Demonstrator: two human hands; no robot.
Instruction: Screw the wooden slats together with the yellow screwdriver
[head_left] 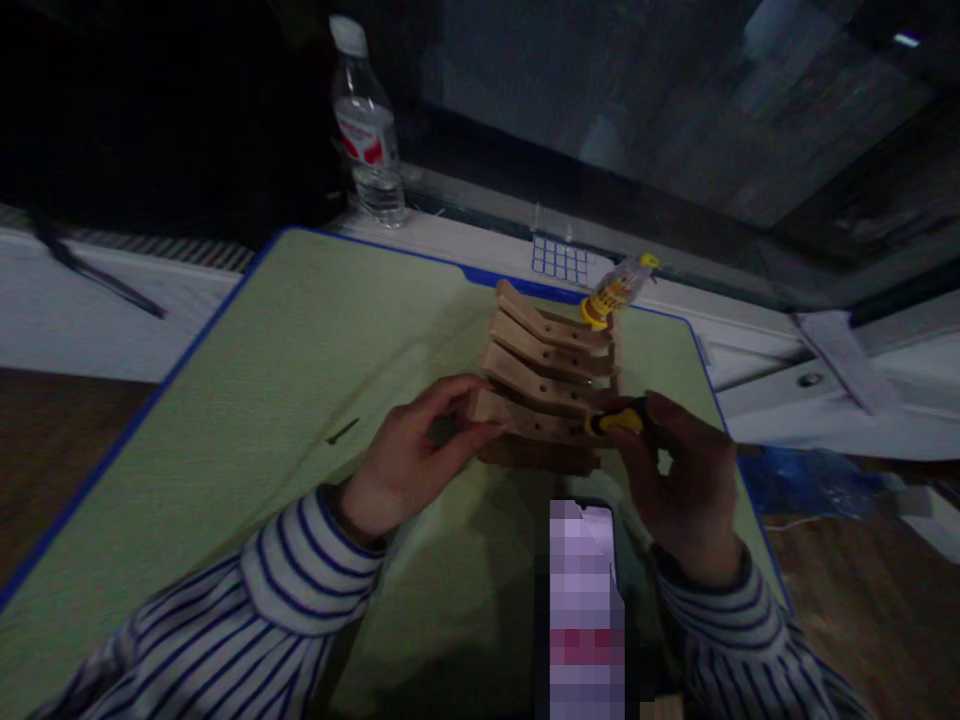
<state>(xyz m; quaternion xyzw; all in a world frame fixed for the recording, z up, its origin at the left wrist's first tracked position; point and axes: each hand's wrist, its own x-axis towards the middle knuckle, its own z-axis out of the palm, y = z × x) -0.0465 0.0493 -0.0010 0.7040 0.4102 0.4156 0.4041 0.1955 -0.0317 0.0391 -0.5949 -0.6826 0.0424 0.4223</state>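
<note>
A stack of angled wooden slats [551, 375] joined like a fan lies on the green mat [300, 380]. My left hand [412, 460] pinches the near left end of the lowest slat, fingers closed on it. My right hand [686, 480] is wrapped round a black and yellow screwdriver [616, 420], its tip against the right end of the slats. A second screwdriver with a clear yellow handle [619, 288] rests at the far end of the stack. One loose dark screw [341, 432] lies on the mat to the left.
A phone [581, 600] lies on the mat between my arms. A plastic water bottle [367, 125] stands beyond the mat's far edge. A small gridded card [559, 260] lies behind the slats. Papers [836, 345] sit on the white ledge at right.
</note>
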